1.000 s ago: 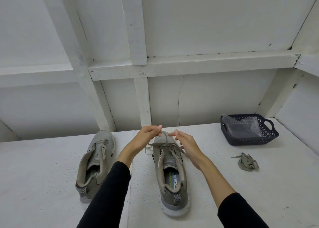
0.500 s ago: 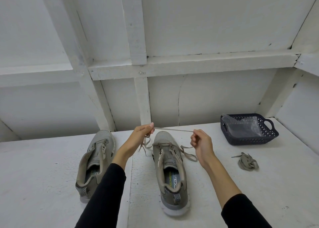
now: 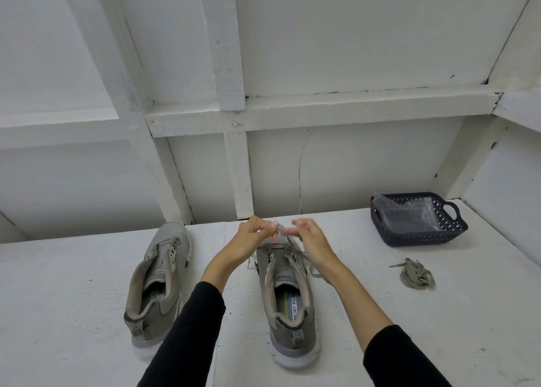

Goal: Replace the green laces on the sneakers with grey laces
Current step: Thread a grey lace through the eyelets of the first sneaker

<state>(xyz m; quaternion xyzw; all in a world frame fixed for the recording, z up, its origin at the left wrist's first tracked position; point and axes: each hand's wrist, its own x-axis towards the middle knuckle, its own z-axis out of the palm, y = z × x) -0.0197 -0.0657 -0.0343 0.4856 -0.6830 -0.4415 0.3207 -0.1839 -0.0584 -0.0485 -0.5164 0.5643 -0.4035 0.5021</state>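
Both hands – left hand [image 3: 254, 234], right hand [image 3: 310, 237] – grip clamped on lace [image 3: 282, 231]; motion-blurred, toe of sneaker [image 3: 288, 293] hidden.

I can read print only on the insoles. Inside the right sneaker [image 3: 288, 296], the insole [image 3: 292, 306] carries dark letters "MORY FOA", cut off at both ends by the shoe's collar, and beside them a yellow-green brand word too sliced by the opening for me to spell. The left sneaker [image 3: 159, 284] shows the same yellow-green mark and dark letters on its insole [image 3: 155, 294], too small to read.
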